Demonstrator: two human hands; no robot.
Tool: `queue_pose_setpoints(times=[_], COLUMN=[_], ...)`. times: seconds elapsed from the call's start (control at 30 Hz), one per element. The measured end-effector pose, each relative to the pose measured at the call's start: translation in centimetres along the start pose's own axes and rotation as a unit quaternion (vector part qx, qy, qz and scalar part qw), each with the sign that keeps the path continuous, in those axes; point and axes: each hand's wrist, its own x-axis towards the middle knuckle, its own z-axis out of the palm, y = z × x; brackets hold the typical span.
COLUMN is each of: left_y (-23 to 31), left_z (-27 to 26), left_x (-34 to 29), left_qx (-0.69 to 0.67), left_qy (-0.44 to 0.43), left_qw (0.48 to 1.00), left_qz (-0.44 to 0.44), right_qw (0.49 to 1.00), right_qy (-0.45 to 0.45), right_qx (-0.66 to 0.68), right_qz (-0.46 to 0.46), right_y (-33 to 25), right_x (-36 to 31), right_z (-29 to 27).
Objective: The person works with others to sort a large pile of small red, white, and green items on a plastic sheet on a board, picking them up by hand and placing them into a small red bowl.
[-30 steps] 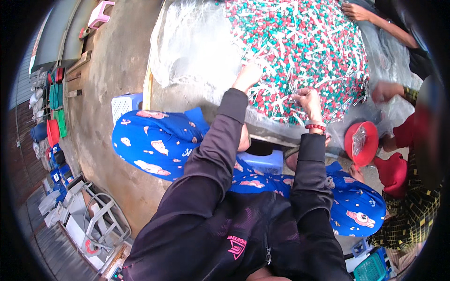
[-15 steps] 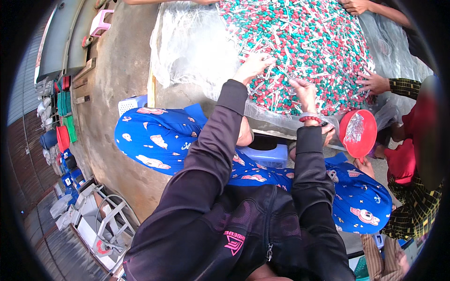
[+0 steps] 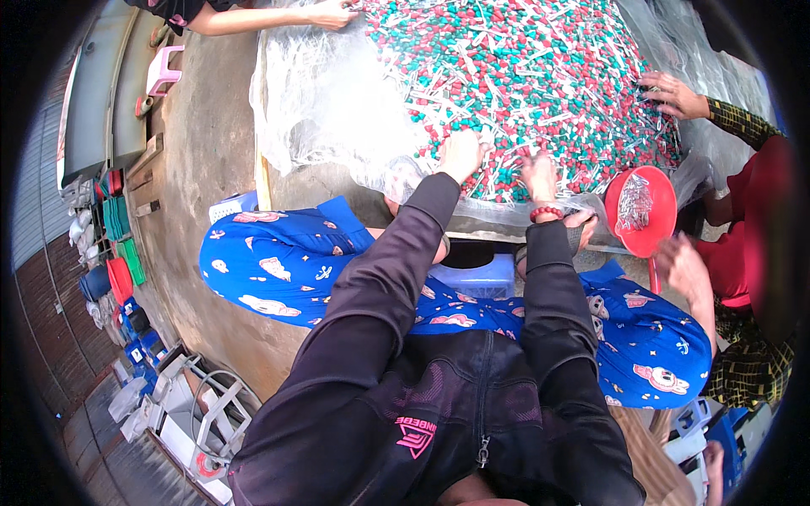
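A broad layer of small red, green and white pieces [image 3: 582,93], mixed with thin whitish clip-like strips, covers the plastic-lined table. At its near edge my left hand [image 3: 461,157] reaches in, fingers bent together and pressed down among the pieces; whatever they grip is hidden. Close by on the right, my right hand [image 3: 538,177], with a red bead bracelet [image 3: 547,212] at the wrist, rests on the pieces with its fingers slightly apart. Nothing shows clearly between them. Beyond it to the right stands a red bowl [image 3: 662,215] holding slender silvery pieces [image 3: 633,202].
Clear plastic sheeting [image 3: 308,101] hangs over the table's left side. Other people's hands lie at the far left [image 3: 333,13] and right [image 3: 672,95]; another person's hand [image 3: 688,266] is blurred below the bowl. A blue stool [image 3: 477,278] is under the table, a pink stool [image 3: 164,72] far left.
Both my hands have drawn slightly nearer each other and lower over the pieces. The person at the right has moved one hand up the pile and lifted the other below the bowl.
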Motion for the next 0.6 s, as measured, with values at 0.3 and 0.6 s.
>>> queue_pose_setpoints(times=[0.3, 0.6], left_y=[-3.7, -5.5], left_z=[-7.8, -4.5], left_x=[2.3, -0.2], left_qx=[-0.155, 0.032], left_qy=[0.041, -0.047], left_qw=[0.971, 0.998], left_qz=[0.178, -0.001], right_qw=[0.995, 0.997], right_qy=[-0.021, -0.057], right_qx=[0.087, -0.006], right_qz=[-0.050, -0.052], right_y=[-3.9, -4.9], right_x=[0.2, -3.1], right_z=[-2.2, 3.1])
